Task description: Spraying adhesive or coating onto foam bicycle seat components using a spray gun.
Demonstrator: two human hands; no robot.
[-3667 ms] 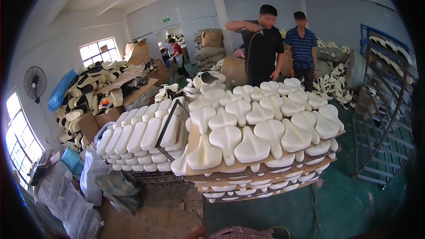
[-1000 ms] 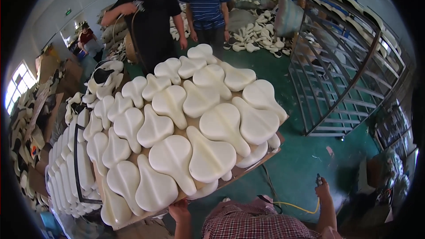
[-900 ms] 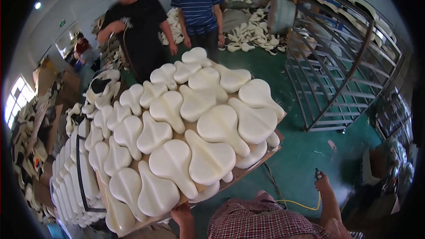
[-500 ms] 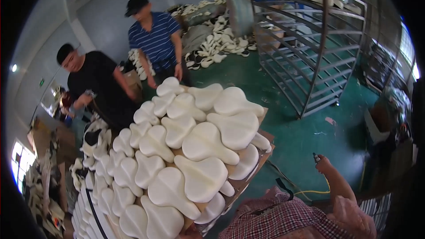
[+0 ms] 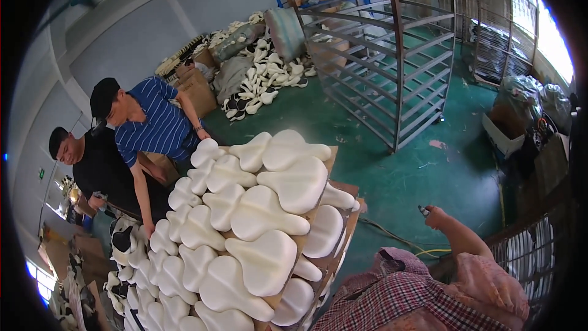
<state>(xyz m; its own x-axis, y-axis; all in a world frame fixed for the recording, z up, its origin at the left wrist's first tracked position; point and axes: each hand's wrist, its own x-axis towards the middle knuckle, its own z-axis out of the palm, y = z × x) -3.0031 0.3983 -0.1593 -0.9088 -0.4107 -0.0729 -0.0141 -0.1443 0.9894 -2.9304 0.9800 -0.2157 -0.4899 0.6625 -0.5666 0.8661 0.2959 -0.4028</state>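
Observation:
My right hand [image 5: 435, 217] is closed on a small dark and silver tool [image 5: 424, 211]; it is too small to tell its kind. That arm reaches out over the floor, to the right of the piled table. My left hand is out of view. Cream-white bicycle seat pads [image 5: 263, 211] lie close together in rows, some overlapping, on layers of brown cardboard [image 5: 309, 224]. My plaid shirt [image 5: 392, 297] fills the lower right, beside the pile's near edge.
Across the pile, a person in a striped blue shirt [image 5: 156, 122] touches the pads; another in black [image 5: 107, 168] stands beside. A metal rack [image 5: 398, 67] holds more pads on top. A yellow hose [image 5: 435, 251] crosses the green floor. Loose pads [image 5: 263, 73] heap at the back.
The view has shifted, so the rack now sits farther left. The person in stripes has bent over and reached down to the pads. My right hand keeps hold of the tool.

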